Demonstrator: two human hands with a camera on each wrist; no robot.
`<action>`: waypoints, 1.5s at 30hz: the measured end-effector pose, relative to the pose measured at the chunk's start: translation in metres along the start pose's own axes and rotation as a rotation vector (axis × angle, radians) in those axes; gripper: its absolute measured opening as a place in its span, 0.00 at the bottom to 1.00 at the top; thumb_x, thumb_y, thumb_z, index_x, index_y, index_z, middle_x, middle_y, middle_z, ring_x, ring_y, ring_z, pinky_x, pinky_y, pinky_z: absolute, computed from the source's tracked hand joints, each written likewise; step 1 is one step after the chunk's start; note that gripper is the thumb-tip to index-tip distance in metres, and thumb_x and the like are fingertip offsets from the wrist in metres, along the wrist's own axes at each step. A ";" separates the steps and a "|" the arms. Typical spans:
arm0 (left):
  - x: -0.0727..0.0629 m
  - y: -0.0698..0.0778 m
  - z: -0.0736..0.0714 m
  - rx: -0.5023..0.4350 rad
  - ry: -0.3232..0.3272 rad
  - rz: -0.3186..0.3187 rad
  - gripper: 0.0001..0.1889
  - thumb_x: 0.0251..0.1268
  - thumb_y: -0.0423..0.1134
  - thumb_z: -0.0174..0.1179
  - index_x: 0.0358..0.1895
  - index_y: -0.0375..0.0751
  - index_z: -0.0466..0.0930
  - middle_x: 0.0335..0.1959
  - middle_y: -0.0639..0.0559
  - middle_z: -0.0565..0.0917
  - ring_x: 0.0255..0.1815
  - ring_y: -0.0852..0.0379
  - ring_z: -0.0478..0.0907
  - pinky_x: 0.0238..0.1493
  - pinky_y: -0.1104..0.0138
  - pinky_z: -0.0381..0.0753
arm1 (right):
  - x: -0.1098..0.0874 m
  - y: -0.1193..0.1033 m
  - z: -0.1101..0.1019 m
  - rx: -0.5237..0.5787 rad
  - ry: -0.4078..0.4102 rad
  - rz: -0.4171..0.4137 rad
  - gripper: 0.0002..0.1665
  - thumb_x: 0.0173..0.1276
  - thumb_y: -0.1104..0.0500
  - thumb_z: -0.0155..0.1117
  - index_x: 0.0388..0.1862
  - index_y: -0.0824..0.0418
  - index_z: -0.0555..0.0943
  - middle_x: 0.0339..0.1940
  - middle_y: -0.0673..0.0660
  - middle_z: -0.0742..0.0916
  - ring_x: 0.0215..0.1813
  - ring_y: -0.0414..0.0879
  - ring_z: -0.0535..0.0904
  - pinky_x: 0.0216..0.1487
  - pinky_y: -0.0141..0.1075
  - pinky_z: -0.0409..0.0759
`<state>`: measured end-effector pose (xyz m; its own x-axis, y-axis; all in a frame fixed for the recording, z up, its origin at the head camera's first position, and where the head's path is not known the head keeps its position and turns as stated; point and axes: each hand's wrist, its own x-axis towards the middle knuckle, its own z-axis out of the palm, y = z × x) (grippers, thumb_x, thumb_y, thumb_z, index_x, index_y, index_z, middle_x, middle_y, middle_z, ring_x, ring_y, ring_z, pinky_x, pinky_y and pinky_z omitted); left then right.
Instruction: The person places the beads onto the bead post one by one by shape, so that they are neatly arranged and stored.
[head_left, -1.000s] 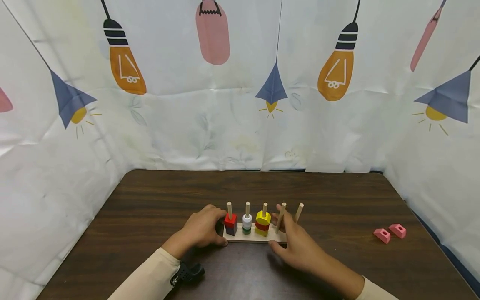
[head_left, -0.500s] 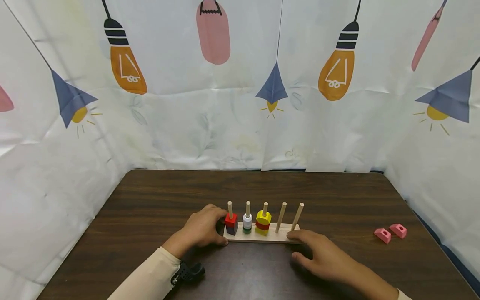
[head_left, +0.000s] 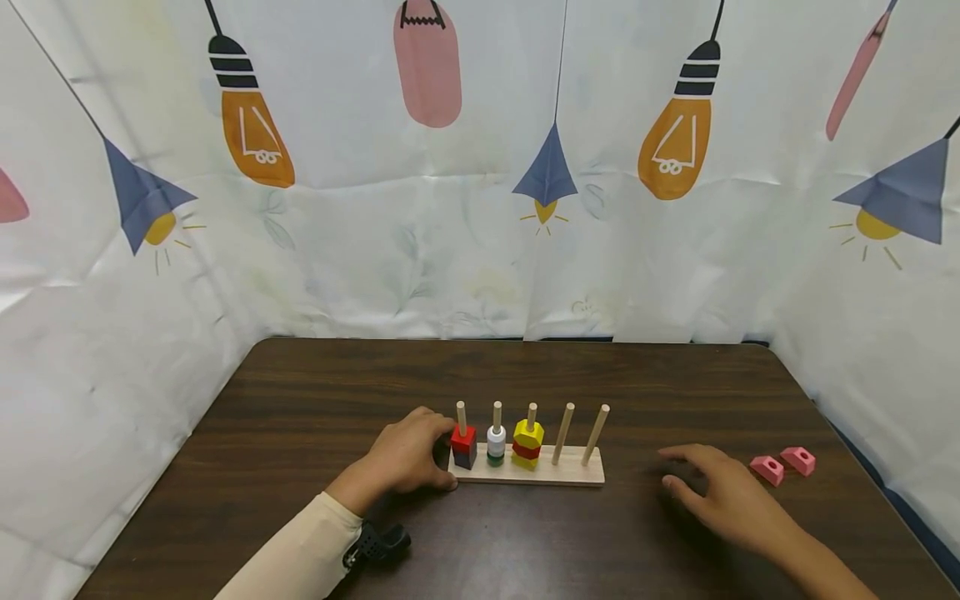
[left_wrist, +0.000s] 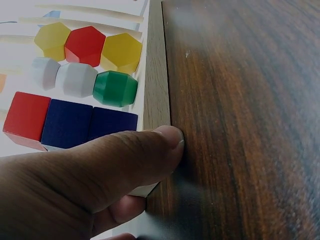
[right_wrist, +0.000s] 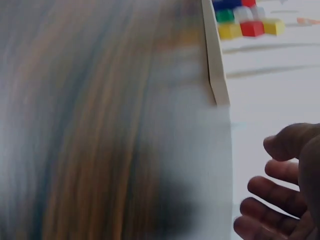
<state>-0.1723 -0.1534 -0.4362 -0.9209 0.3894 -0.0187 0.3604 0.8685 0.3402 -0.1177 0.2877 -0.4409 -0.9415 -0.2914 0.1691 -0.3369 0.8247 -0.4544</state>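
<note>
A wooden peg board lies on the table, its pegs upright. Dark blue cubes with a red cube on top fill the leftmost peg. Beside them are a green bead under white ones, then a yellow, red and yellow stack. Two pegs on the right are bare. My left hand grips the board's left end, thumb on its front edge in the left wrist view. With fingers spread and holding nothing, my right hand hovers between the board and two pink blocks.
The dark wood table has a white curtain with printed lamps behind it and at both sides. The pink blocks, each with a hole, lie near the table's right edge. A black wrist strap sits on my left wrist.
My right hand has left the board's peg area and moved right, closer to the pink blocks. The left hand and the board stay where they were.
</note>
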 end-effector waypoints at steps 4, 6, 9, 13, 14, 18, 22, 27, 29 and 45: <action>0.000 0.000 0.000 -0.002 0.000 0.005 0.36 0.38 0.51 0.84 0.57 0.47 0.83 0.52 0.52 0.83 0.59 0.50 0.75 0.47 0.44 0.79 | -0.003 0.020 -0.010 -0.062 0.106 0.004 0.21 0.64 0.60 0.76 0.55 0.63 0.85 0.51 0.63 0.86 0.52 0.64 0.81 0.48 0.61 0.79; 0.000 0.000 0.000 -0.001 -0.002 0.007 0.36 0.38 0.51 0.84 0.57 0.47 0.83 0.52 0.52 0.83 0.59 0.50 0.75 0.47 0.44 0.79 | -0.005 0.032 -0.016 -0.104 0.147 0.009 0.20 0.62 0.62 0.76 0.53 0.65 0.85 0.49 0.65 0.86 0.49 0.64 0.81 0.45 0.61 0.78; 0.001 0.000 0.001 0.006 -0.002 0.012 0.36 0.38 0.51 0.84 0.56 0.47 0.83 0.52 0.53 0.84 0.59 0.50 0.75 0.47 0.44 0.79 | -0.008 0.050 -0.022 -0.156 0.199 0.032 0.20 0.60 0.63 0.77 0.51 0.67 0.84 0.47 0.69 0.86 0.41 0.60 0.81 0.41 0.59 0.77; 0.001 0.001 0.000 0.014 -0.001 0.018 0.35 0.38 0.51 0.84 0.56 0.48 0.84 0.51 0.54 0.84 0.58 0.51 0.75 0.46 0.45 0.79 | -0.012 0.069 -0.027 -0.218 0.260 0.032 0.20 0.57 0.65 0.77 0.48 0.70 0.84 0.43 0.71 0.85 0.36 0.60 0.81 0.41 0.60 0.75; 0.001 0.001 0.000 0.015 -0.001 0.017 0.35 0.38 0.51 0.84 0.55 0.48 0.83 0.51 0.54 0.84 0.58 0.51 0.75 0.46 0.45 0.79 | -0.013 0.072 -0.027 -0.229 0.267 0.035 0.20 0.56 0.65 0.77 0.47 0.71 0.84 0.41 0.71 0.85 0.36 0.61 0.80 0.42 0.60 0.73; 0.001 0.001 0.000 0.012 -0.004 0.008 0.36 0.38 0.51 0.84 0.56 0.48 0.83 0.52 0.53 0.83 0.58 0.51 0.75 0.46 0.45 0.79 | -0.016 0.080 -0.028 -0.245 0.258 0.084 0.20 0.57 0.65 0.75 0.47 0.73 0.83 0.36 0.66 0.84 0.36 0.61 0.80 0.41 0.60 0.73; 0.001 0.001 -0.001 0.009 -0.005 0.002 0.36 0.38 0.51 0.84 0.57 0.47 0.83 0.53 0.53 0.83 0.58 0.51 0.75 0.46 0.44 0.79 | -0.015 0.082 -0.031 -0.237 0.201 0.154 0.19 0.60 0.65 0.72 0.47 0.75 0.81 0.32 0.60 0.83 0.35 0.56 0.78 0.36 0.57 0.76; 0.001 0.000 0.000 0.010 -0.004 0.007 0.36 0.38 0.51 0.84 0.56 0.47 0.83 0.52 0.53 0.83 0.58 0.50 0.75 0.46 0.44 0.79 | -0.011 0.080 -0.033 -0.218 0.125 0.195 0.20 0.61 0.66 0.72 0.47 0.80 0.79 0.31 0.60 0.82 0.34 0.55 0.78 0.36 0.56 0.77; 0.001 0.000 0.000 0.011 -0.003 0.009 0.36 0.38 0.51 0.84 0.56 0.47 0.83 0.52 0.53 0.83 0.58 0.50 0.75 0.46 0.45 0.79 | -0.009 0.080 -0.034 -0.213 0.105 0.199 0.21 0.61 0.66 0.73 0.46 0.80 0.79 0.30 0.58 0.83 0.32 0.53 0.78 0.35 0.55 0.77; 0.000 -0.002 0.001 0.020 0.002 0.027 0.34 0.38 0.52 0.83 0.53 0.49 0.83 0.51 0.53 0.83 0.58 0.51 0.75 0.43 0.46 0.80 | 0.013 0.048 -0.018 -0.127 0.060 0.137 0.18 0.63 0.60 0.76 0.48 0.67 0.84 0.30 0.49 0.84 0.31 0.43 0.76 0.31 0.40 0.74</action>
<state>-0.1727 -0.1544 -0.4377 -0.9108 0.4127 -0.0078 0.3884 0.8634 0.3220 -0.1462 0.3326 -0.4447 -0.9752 -0.1455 0.1669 -0.1980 0.9102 -0.3638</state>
